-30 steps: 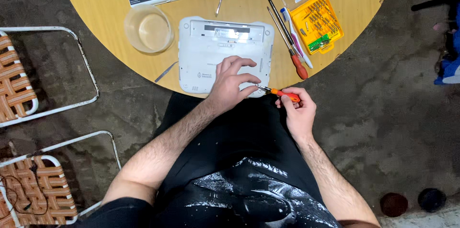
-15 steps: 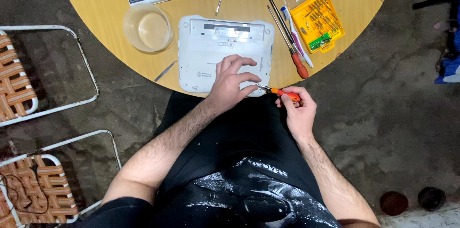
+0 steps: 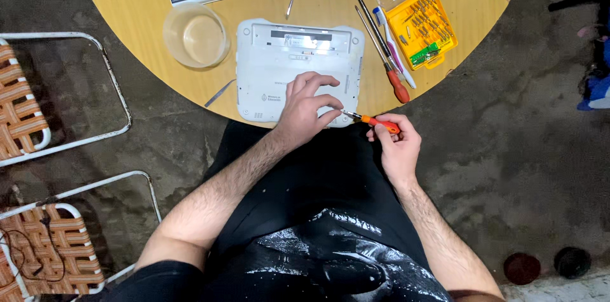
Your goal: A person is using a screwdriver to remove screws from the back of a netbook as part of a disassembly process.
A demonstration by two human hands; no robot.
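Round wooden surface [image 3: 159,16] carries my white laptop base [image 3: 273,67]; my left hand [image 3: 305,108] presses it flat, grip released, while my right hand [image 3: 394,143] clenches an orange screwdriver [image 3: 375,121] at its near edge.

Lit evenly from overhead, fairly bright on round yellow wooden table [image 3: 159,16]; dimmer on grey concrete floor [image 3: 508,168]. Glare showed on glossy black print of shirt [image 3: 330,257]. Soft shadows under woven chairs [image 3: 38,251]. Sharp throughout, slight edge softness.
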